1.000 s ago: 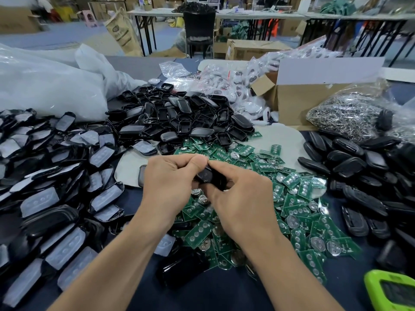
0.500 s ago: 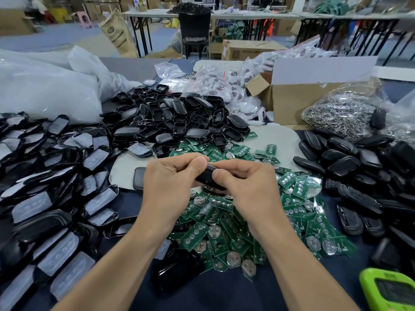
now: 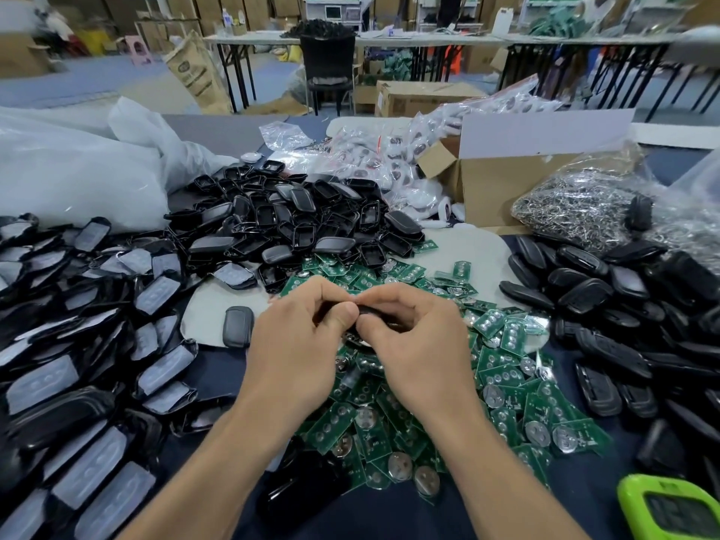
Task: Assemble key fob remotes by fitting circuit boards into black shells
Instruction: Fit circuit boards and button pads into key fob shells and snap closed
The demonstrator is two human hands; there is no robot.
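Shell halves with clear button pads (image 3: 89,337) lie heaped at the left of the bench (image 3: 218,370). The left hand (image 3: 300,344) and right hand (image 3: 422,346) meet above the green circuit boards (image 3: 506,380). The fingers of both are curled, pinching one black shell (image 3: 369,310) that they mostly hide. Pressing evenly around the rim, thumbs opposed, should seat the board flat rather than crooked.

Upper left: white plastic bag (image 3: 70,177). Upper right: open cardboard box (image 3: 502,192) beside bag of metal rings (image 3: 576,204). Lower right corner: green device (image 3: 662,504).
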